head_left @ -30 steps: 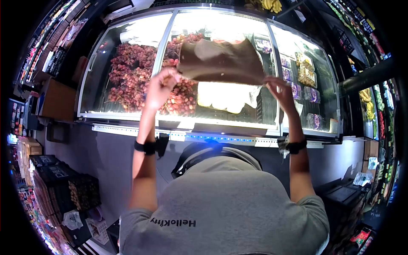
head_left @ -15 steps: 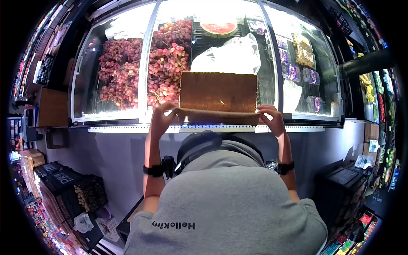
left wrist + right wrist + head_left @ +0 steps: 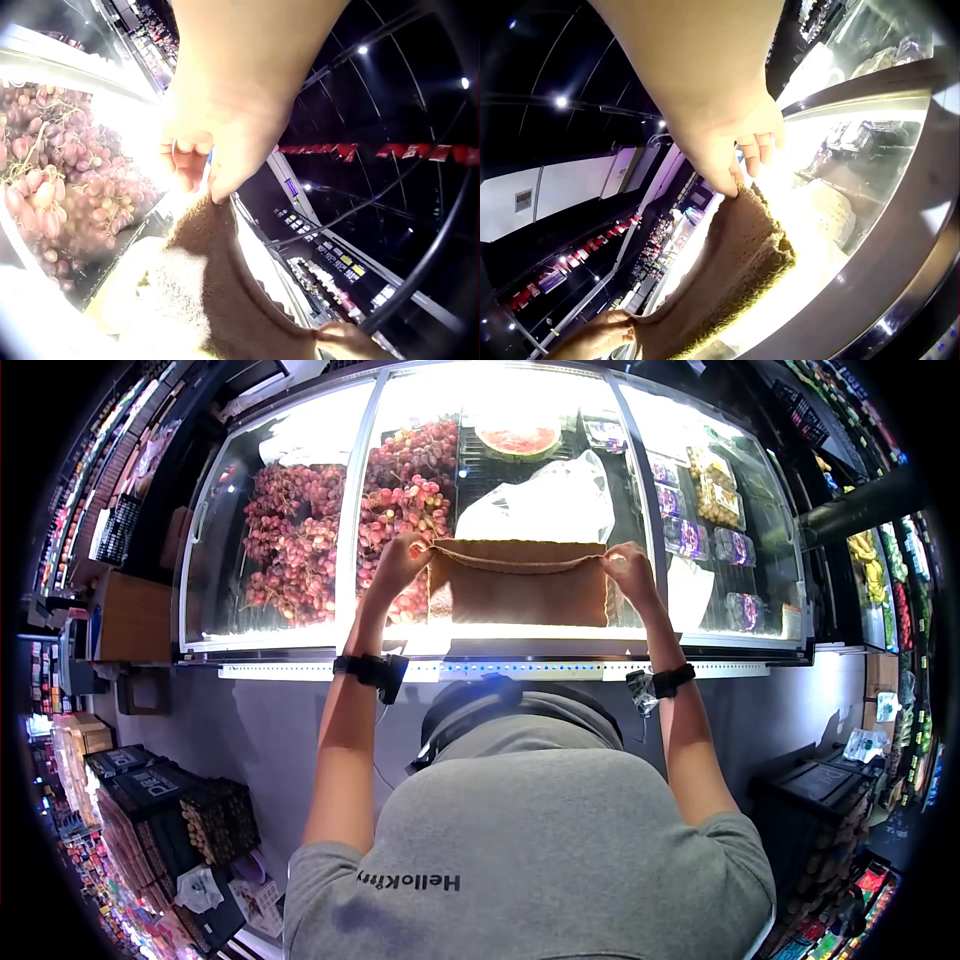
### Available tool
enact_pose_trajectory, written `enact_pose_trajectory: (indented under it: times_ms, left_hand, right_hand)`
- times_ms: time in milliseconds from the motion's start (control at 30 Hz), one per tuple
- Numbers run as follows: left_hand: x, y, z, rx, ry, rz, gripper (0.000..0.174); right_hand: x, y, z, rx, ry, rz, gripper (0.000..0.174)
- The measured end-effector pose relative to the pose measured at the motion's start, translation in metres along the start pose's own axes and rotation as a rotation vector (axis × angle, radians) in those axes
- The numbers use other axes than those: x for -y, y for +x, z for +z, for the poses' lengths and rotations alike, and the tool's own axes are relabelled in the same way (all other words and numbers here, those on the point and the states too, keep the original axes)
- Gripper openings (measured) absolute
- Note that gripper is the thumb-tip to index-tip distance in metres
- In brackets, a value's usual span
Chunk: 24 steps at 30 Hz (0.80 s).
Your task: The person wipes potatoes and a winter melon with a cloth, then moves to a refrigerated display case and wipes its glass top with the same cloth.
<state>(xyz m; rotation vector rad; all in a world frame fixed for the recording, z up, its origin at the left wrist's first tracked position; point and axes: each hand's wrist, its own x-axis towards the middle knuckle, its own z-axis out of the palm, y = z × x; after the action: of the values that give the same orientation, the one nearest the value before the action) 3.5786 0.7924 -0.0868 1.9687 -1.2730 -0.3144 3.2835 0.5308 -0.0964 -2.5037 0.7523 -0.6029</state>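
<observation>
A brown towel (image 3: 530, 595) hangs in a shallow sag between my two hands over the front part of the glass-topped display case. My left hand (image 3: 403, 563) pinches its left corner between thumb and fingers. At the opposite corner my right hand (image 3: 630, 572) pinches the towel the same way. A strip of the towel lies beyond the gripped edge. Close up in the left wrist view, its fuzzy surface (image 3: 187, 277) drops from the thumb and fingertips. A ragged, scalloped edge (image 3: 784, 255) shows in the right wrist view.
Under the glass lie red grapes (image 3: 290, 545) on the left, a cut watermelon (image 3: 517, 440), a white plastic bag (image 3: 545, 500) and packed fruit (image 3: 685, 538) on the right. A metal frame bar (image 3: 350, 510) divides the panes. Black crates (image 3: 150, 785) stand behind on the left.
The towel was lifted and blurred farther forward, then lay flat near the case's front edge with both hands there. Now both hands have moved forward, carrying the gripped edge over the glass.
</observation>
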Motion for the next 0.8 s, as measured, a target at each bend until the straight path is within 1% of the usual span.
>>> enact_pose_trajectory:
  times_ms: [67, 100, 133, 200, 233, 267, 367, 567, 633, 667, 733, 800]
  left_hand:
    - [0.001, 0.003, 0.002, -0.047, 0.093, -0.036, 0.021]
    - [0.0, 0.003, 0.001, -0.03, 0.055, -0.094, 0.02]
    - [0.0, 0.003, 0.001, -0.031, 0.054, -0.093, 0.02]
    - [0.004, 0.001, 0.0, -0.058, 0.018, -0.127, 0.021]
    - [0.014, 0.0, 0.003, -0.103, 0.069, -0.071, 0.022]
    - [0.014, 0.0, 0.003, -0.101, 0.069, -0.071, 0.022]
    - [0.013, 0.003, 0.004, -0.05, 0.101, -0.113, 0.024]
    - [0.021, 0.012, 0.012, -0.147, 0.141, -0.14, 0.026]
    - [0.017, 0.016, 0.008, -0.027, 0.014, -0.312, 0.029]
    - [0.022, 0.018, 0.009, -0.026, 0.014, -0.312, 0.029]
    - [0.032, 0.018, 0.012, -0.074, 0.108, -0.183, 0.031]
    - [0.034, 0.018, 0.015, -0.104, 0.111, -0.206, 0.032]
  right_hand:
    - [-0.004, 0.001, 0.003, 0.002, 0.014, 0.036, 0.014]
    - [-0.005, 0.002, 0.003, 0.009, 0.028, 0.072, 0.014]
    - [-0.006, 0.002, 0.002, 0.008, 0.026, 0.071, 0.014]
    - [-0.009, 0.001, 0.0, -0.018, 0.131, 0.083, 0.015]
    - [-0.01, 0.001, 0.0, -0.018, 0.132, 0.084, 0.015]
    - [-0.011, 0.001, -0.001, -0.004, 0.162, 0.104, 0.016]
    - [-0.012, 0.004, -0.001, 0.021, 0.208, 0.124, 0.019]
    - [-0.016, 0.011, 0.002, 0.048, 0.242, 0.153, 0.023]
    - [-0.016, 0.013, 0.003, 0.046, 0.229, 0.17, 0.024]
    - [-0.017, 0.014, 0.004, 0.043, 0.257, 0.176, 0.023]
    - [-0.021, 0.016, 0.007, 0.041, 0.283, 0.186, 0.023]
    - [-0.025, 0.018, 0.012, 0.04, 0.191, 0.196, 0.024]
